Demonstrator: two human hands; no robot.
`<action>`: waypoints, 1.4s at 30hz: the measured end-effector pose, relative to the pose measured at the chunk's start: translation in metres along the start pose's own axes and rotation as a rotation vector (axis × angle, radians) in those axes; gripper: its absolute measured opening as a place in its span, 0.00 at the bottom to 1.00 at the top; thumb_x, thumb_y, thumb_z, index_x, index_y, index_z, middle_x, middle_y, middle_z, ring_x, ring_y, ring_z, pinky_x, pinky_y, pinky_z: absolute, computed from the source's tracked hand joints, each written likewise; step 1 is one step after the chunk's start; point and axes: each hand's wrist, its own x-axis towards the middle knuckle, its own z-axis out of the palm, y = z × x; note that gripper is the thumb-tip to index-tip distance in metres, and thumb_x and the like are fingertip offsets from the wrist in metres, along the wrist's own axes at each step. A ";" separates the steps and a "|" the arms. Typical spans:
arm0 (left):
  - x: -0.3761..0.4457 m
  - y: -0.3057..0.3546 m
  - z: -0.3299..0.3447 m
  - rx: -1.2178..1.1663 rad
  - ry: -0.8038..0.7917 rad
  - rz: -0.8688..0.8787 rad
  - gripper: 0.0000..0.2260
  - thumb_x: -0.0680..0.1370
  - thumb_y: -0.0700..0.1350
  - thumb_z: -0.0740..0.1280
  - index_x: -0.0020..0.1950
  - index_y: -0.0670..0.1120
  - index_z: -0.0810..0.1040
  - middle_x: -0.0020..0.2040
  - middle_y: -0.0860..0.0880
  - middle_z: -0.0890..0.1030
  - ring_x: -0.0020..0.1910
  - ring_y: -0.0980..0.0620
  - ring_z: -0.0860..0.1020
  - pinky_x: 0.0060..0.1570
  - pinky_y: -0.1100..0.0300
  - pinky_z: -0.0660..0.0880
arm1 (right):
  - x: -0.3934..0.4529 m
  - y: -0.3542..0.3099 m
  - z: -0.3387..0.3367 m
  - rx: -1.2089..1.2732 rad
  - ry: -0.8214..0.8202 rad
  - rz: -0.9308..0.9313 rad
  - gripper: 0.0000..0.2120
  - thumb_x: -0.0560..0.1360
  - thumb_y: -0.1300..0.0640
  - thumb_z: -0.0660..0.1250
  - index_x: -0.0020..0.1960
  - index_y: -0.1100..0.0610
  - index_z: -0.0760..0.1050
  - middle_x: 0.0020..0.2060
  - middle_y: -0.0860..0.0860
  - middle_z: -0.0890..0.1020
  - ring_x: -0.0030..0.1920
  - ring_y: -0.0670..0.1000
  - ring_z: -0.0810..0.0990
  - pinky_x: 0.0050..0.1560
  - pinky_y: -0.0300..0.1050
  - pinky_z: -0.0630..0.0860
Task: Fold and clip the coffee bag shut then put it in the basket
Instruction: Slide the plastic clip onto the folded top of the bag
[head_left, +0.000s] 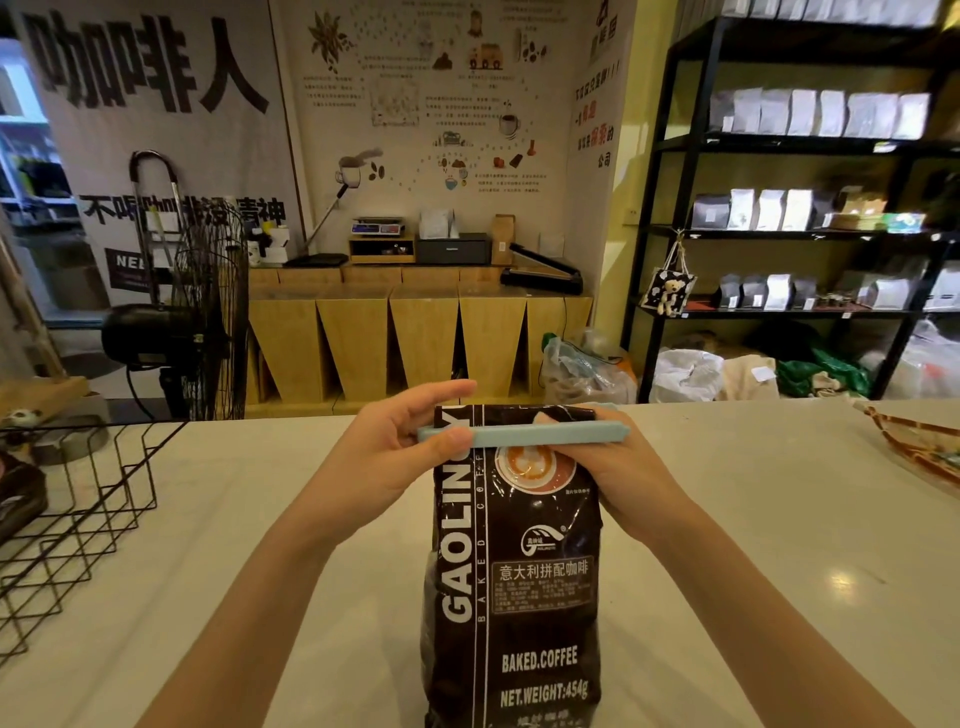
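A dark brown coffee bag (519, 571) with white lettering stands upright on the pale counter (779, 545) in front of me. Its top is folded down, and a long pale blue clip (545, 435) lies across the fold. My left hand (395, 457) pinches the clip's left end, thumb in front and fingers behind. My right hand (623, 478) sits behind the bag at the clip's right end, with fingertips showing over the folded top. A black wire basket (78, 519) stands on the counter at the left.
A dark bag lies in the wire basket at the far left edge. A patterned wrapper (919, 447) sits at the counter's right edge. Behind the counter are a floor fan (208, 312), wooden bins and black shelves (805, 208) of bags.
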 end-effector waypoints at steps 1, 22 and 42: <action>0.000 0.001 -0.001 0.006 0.000 0.001 0.16 0.71 0.44 0.64 0.58 0.56 0.72 0.48 0.50 0.81 0.47 0.55 0.82 0.37 0.64 0.79 | 0.000 0.001 0.001 0.038 -0.001 0.016 0.09 0.66 0.49 0.66 0.34 0.54 0.79 0.30 0.49 0.82 0.35 0.48 0.82 0.40 0.38 0.77; 0.000 0.005 -0.007 0.118 -0.047 0.015 0.14 0.69 0.46 0.65 0.54 0.54 0.75 0.46 0.50 0.83 0.47 0.55 0.82 0.39 0.60 0.80 | 0.007 0.002 -0.011 0.237 -0.299 0.174 0.27 0.63 0.46 0.70 0.62 0.38 0.71 0.61 0.51 0.76 0.57 0.53 0.80 0.52 0.44 0.79; -0.003 0.010 -0.012 0.163 0.038 -0.009 0.12 0.70 0.37 0.68 0.47 0.54 0.78 0.39 0.57 0.85 0.41 0.57 0.83 0.33 0.65 0.79 | 0.001 -0.013 -0.032 -0.252 -0.089 0.034 0.10 0.63 0.52 0.71 0.43 0.55 0.78 0.32 0.45 0.85 0.39 0.46 0.84 0.41 0.35 0.79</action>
